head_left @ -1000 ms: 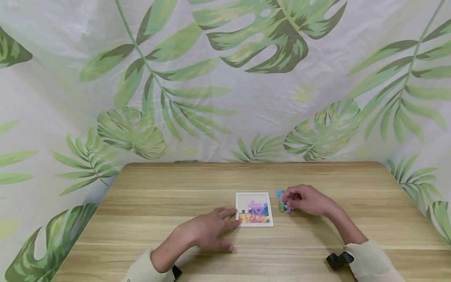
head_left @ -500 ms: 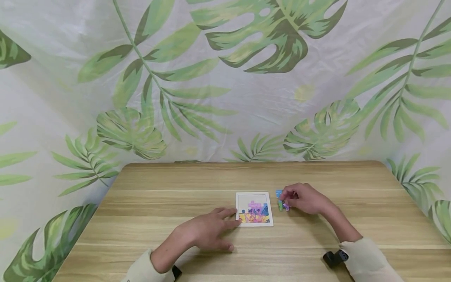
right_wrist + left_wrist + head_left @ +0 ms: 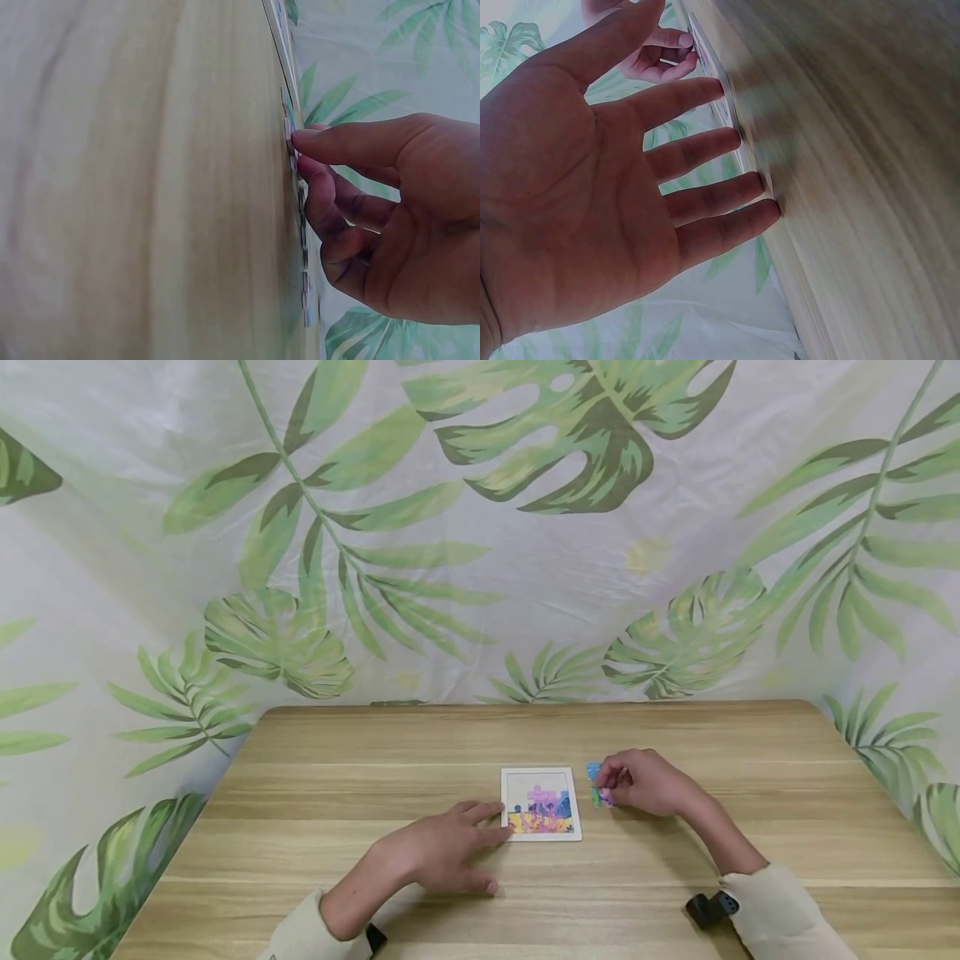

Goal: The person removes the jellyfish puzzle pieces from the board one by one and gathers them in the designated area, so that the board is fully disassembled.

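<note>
A white puzzle tray (image 3: 537, 837) lies on the table, its lower part filled with jigsaw pieces (image 3: 551, 818) in yellow, pink and blue. My left hand (image 3: 450, 852) rests at the tray's left edge with fingers spread and nearly straight, fingertips down on the rim. Right of the tray, my right hand (image 3: 648, 782) pinches a puzzle piece (image 3: 606, 798), purple and green, between thumb and curled fingers, low at the tabletop. Behind it a blue puzzle piece (image 3: 593, 771) shows partly past the fingers. Edge-on in the right wrist view, more loose pieces (image 3: 306, 300) lie under the hand.
The wood-grain table (image 3: 360, 760) has rounded far corners. A leaf-print cloth (image 3: 420, 568) hangs right behind its far edge. Black wrist devices (image 3: 712, 910) sit at both sleeves.
My right hand has shifted slightly left, and the purple and green piece has moved left with it, closer to the tray. The left hand has stayed put.
</note>
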`<state>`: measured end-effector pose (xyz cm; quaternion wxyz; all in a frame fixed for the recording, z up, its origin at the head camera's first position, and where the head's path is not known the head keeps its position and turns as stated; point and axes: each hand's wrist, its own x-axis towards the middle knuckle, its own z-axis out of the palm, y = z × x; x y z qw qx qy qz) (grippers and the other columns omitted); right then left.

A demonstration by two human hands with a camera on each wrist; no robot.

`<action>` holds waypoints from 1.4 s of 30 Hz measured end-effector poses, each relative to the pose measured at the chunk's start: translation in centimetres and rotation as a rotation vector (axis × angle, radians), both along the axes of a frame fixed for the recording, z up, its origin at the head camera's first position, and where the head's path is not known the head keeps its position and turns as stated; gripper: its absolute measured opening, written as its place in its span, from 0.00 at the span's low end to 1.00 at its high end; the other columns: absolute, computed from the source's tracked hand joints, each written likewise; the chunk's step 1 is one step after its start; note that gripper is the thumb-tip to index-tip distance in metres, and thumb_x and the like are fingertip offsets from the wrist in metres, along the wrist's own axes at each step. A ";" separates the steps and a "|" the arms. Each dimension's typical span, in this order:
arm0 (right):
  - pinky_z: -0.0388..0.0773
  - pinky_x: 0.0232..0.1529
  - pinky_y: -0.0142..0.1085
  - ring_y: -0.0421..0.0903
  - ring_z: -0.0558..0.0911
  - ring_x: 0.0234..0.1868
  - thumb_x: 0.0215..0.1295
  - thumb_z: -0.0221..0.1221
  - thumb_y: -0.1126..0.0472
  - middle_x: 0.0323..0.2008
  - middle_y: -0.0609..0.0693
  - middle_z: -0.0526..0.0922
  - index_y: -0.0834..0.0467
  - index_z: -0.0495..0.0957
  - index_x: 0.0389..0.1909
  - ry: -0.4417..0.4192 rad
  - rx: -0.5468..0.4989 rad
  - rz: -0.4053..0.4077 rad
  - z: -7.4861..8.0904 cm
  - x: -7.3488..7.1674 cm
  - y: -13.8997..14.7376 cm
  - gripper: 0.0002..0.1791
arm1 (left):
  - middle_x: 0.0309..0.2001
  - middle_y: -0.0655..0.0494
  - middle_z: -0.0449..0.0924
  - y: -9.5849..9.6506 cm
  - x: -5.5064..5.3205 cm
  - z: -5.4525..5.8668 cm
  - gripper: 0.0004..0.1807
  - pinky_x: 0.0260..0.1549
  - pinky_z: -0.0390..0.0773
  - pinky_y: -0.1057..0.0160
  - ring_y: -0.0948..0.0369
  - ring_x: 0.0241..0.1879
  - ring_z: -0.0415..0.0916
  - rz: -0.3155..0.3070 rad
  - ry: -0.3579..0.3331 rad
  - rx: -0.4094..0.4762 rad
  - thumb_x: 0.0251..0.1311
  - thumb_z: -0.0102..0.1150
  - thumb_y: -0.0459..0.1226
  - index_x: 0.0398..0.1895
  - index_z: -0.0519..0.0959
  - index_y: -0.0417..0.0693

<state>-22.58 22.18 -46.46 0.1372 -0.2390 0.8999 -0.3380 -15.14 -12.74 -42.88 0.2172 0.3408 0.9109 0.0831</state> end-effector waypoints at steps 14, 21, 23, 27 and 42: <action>0.79 0.38 0.31 0.40 0.80 0.36 0.65 0.69 0.71 0.34 0.45 0.87 0.57 0.87 0.38 -0.002 0.021 -0.011 0.2 0.1 -0.1 0.06 | 0.84 0.53 0.60 0.0 0.0 0.0 0.40 0.72 0.75 0.43 0.48 0.83 0.58 0.003 -0.008 0.001 0.68 0.70 0.56 0.81 0.71 0.60; 0.78 0.38 0.31 0.40 0.80 0.36 0.66 0.69 0.70 0.34 0.44 0.86 0.56 0.87 0.39 -0.008 0.033 -0.024 0.3 0.2 -0.2 0.06 | 0.84 0.53 0.61 0.0 0.0 0.0 0.39 0.74 0.74 0.44 0.48 0.83 0.58 0.003 -0.013 0.009 0.69 0.70 0.55 0.80 0.71 0.59; 0.78 0.39 0.31 0.40 0.80 0.36 0.66 0.69 0.69 0.34 0.44 0.86 0.56 0.87 0.40 -0.005 0.032 -0.024 0.4 0.2 -0.3 0.06 | 0.84 0.53 0.61 0.0 0.0 0.0 0.39 0.73 0.74 0.43 0.48 0.83 0.58 0.004 -0.015 0.009 0.69 0.70 0.55 0.81 0.71 0.59; 0.78 0.39 0.31 0.40 0.81 0.37 0.67 0.69 0.68 0.36 0.45 0.87 0.56 0.87 0.41 -0.004 0.020 -0.018 0.6 0.4 -0.6 0.05 | 0.84 0.53 0.60 0.0 0.0 0.1 0.39 0.73 0.75 0.43 0.48 0.83 0.58 0.005 -0.013 0.002 0.68 0.70 0.55 0.80 0.71 0.60; 0.80 0.43 0.34 0.40 0.81 0.40 0.68 0.68 0.68 0.39 0.48 0.88 0.58 0.87 0.44 0.029 0.004 0.025 1.2 0.1 -4.5 0.07 | 0.83 0.50 0.62 0.7 -0.4 0.0 0.36 0.74 0.74 0.44 0.47 0.82 0.61 -0.015 0.051 0.013 0.72 0.66 0.56 0.80 0.72 0.60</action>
